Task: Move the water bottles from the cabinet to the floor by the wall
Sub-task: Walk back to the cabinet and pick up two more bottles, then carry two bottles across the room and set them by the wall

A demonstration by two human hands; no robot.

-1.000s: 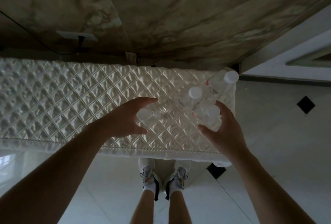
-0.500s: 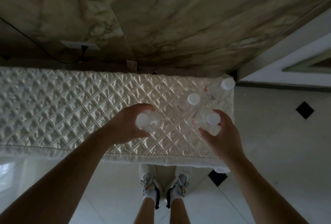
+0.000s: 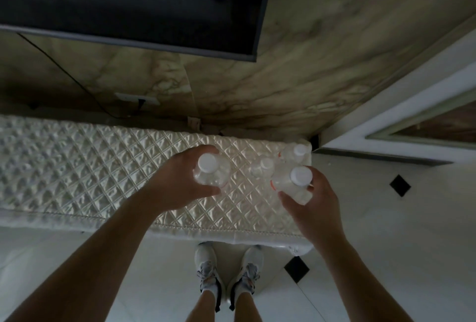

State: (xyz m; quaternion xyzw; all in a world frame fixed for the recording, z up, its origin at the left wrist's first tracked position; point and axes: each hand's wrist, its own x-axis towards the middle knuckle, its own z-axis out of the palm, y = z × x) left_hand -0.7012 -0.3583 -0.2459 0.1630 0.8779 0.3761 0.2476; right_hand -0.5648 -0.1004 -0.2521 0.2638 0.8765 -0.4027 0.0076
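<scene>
The slip looks likeliest on the left. The left hand [image 3: 180,180] grips the left bottle [image 3: 210,175] high up, just under its white cap, and plastic that smooth could slide through the fingers once its weight comes off the quilted top of the cabinet [image 3: 77,167]. Further right, the middle bottle [image 3: 262,167] stands close beside the right bottle [image 3: 291,185], so lifting that one at a slant might tip it. The corner bottle [image 3: 296,153] sits at the cabinet's very end, where a nudge could send it down to the floor [image 3: 386,244]. As for the hands, the left reaches in from the lower left, forearm out over the cabinet's front edge, fingers and thumb curled round its bottle. The right hand [image 3: 309,205] comes up from the lower right, thumb on the near side and fingers wrapped round the bottle's far side, below the cap. Both bottles stand upright over the cabinet; I can't tell whether either has cleared the cover.
</scene>
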